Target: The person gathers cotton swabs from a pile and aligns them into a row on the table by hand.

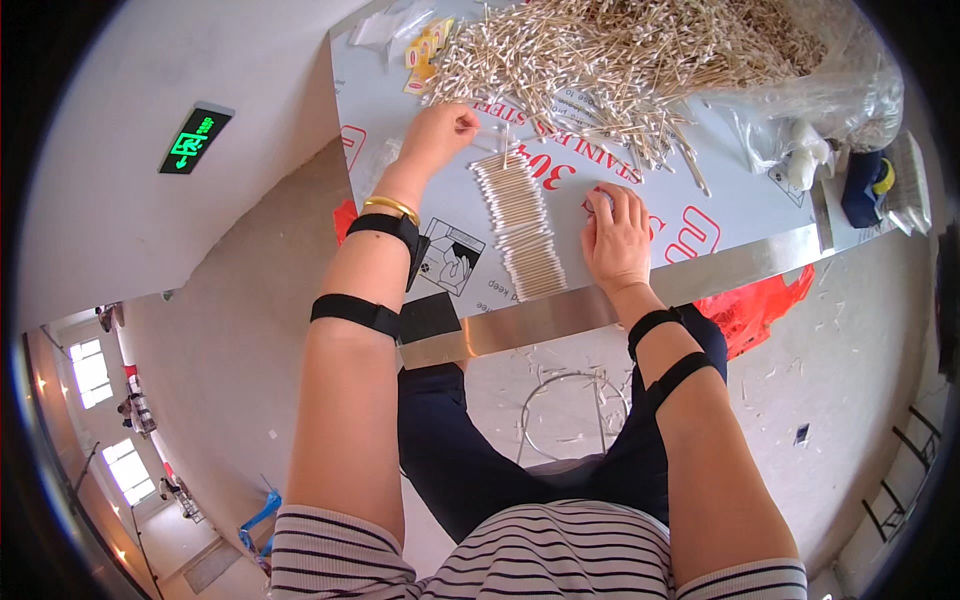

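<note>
A long row of cotton swabs [520, 225] lies side by side on the metal-topped table, running from near its front edge toward the big heap. My left hand [437, 138] is just off the row's far left end, with its fingertips pinched together. Whatever those fingers hold, if anything, is too small to make out. One or two loose swabs [505, 138] lie by the row's far end, close to these fingers. To the right of the row, my right hand [617, 235] rests on the tabletop, fingers bent and somewhat apart, with no swab seen in it.
A large heap of loose cotton swabs [620, 60] covers the back of the table, beside clear plastic bagging [835, 110]. Small yellow packets [428, 50] sit at the back left. A dark blue tape dispenser [865, 188] stands at the right. Red plastic [755, 310] hangs below the front edge [540, 322].
</note>
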The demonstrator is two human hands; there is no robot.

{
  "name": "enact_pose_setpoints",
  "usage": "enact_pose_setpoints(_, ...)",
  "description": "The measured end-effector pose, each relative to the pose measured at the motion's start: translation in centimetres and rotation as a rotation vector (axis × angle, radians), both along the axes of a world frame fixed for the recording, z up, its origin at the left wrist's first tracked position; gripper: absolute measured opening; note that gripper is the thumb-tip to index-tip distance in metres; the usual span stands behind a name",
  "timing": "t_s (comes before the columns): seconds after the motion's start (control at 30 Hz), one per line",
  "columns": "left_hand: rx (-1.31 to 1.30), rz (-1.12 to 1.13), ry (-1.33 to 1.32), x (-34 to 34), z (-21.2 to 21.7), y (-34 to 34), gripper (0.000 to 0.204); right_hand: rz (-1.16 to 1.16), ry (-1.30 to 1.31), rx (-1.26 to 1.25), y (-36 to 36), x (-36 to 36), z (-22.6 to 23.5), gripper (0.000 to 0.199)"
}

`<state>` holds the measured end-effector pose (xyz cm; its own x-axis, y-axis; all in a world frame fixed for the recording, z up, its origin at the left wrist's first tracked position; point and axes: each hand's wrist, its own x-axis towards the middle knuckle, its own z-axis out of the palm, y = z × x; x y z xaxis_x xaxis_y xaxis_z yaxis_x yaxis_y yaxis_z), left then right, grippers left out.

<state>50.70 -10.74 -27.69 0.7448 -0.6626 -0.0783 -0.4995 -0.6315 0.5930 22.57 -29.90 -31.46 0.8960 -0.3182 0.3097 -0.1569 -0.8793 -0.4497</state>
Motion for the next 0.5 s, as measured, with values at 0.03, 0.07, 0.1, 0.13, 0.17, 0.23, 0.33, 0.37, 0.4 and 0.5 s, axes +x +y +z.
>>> enact_pose_setpoints(0.03, 0.035, -0.018, -0.038, -0.5, 0.2, -0.2, 0.011, -0.001, -0.002, 0.006, -0.1, -0.1, 0.0, 0.035)
enact_pose_setpoints(0.07, 0.033, -0.02, -0.035, -1.0, 0.5, -0.3, 0.011, -0.003, 0.001, 0.004, -0.1, -0.1, -0.1, 0.035)
enact_pose_setpoints(0.1, 0.086, -0.056, -0.158, -1.5, 0.8, -0.4, 0.012, -0.003, 0.002, 0.003, -0.3, -0.2, -0.1, 0.035)
enact_pose_setpoints(0.13, 0.142, -0.089, -0.284, -1.9, 1.3, -0.4, 0.012, -0.001, -0.001, 0.003, -0.3, -0.1, -0.1, 0.035)
enact_pose_setpoints(0.17, 0.142, -0.09, -0.284, -2.2, 1.5, -0.5, 0.012, -0.002, 0.0, 0.003, -0.3, -0.2, -0.1, 0.035)
enact_pose_setpoints(0.23, 0.011, -0.112, -0.395, -2.6, 2.0, -0.6, 0.012, 0.002, 0.0, 0.005, -0.3, -0.2, -0.1, 0.035)
enact_pose_setpoints(0.33, 0.031, -0.141, -0.328, -2.7, 2.2, -1.0, 0.005, 0.004, -0.002, 0.0, -0.2, -0.1, -0.1, 0.035)
enact_pose_setpoints(0.37, 0.031, -0.14, -0.327, -2.8, 2.1, -1.3, 0.005, 0.005, -0.001, 0.0, -0.2, -0.1, 0.0, 0.035)
enact_pose_setpoints(0.4, 0.004, -0.104, -0.334, -2.9, 1.9, -1.8, 0.005, 0.006, -0.003, 0.002, -0.2, -0.1, 0.0, 0.035)
enact_pose_setpoints(0.5, 0.098, -0.014, -0.411, -3.4, 1.0, -3.6, 0.015, 0.004, -0.004, -0.001, -0.2, -0.1, 0.0, 0.035)
